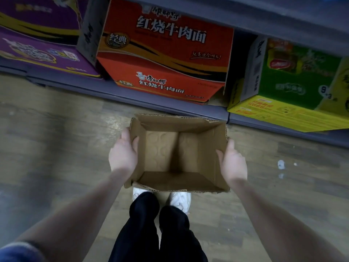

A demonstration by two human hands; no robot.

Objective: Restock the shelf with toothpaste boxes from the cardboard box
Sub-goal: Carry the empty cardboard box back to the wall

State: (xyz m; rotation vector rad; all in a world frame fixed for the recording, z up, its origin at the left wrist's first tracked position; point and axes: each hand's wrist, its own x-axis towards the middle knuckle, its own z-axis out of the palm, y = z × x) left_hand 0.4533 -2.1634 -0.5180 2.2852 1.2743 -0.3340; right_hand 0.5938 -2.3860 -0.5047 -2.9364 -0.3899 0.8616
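Two hands hold the box [179, 154], one on each side wall. The left hand [123, 152] clamps the left wall, thumb hooked over the rim inside and fingers on the outer face. The right hand [233, 161] does the same on the right wall, thumb on the inside and the rest out of sight behind the cardboard. No toothpaste shows anywhere; the box looks empty down to its folded bottom flaps, so I judge the restocking is finished or the stock has run out.

Risks, left to right: the purple case [43, 38] sits low on the shelf and should not interfere. The red case [166, 53] juts past the shelf edge [117, 91] just beyond the box, so lifting the box forward could knock it. The green case [294, 82] on the right also overhangs. The grip rests only on thin walls; squeezing an empty box could buckle them inward and let it slip toward the white shoes [179, 199] beneath.

Materials: plain brown corrugated cardboard, matte, with ragged torn top edges and faint round dents pressed into the floor flaps. The shelf cases are glossy printed cardboard. The floor [56, 138] is worn wood-look plank, with a few pale scraps [281, 164] on the right.
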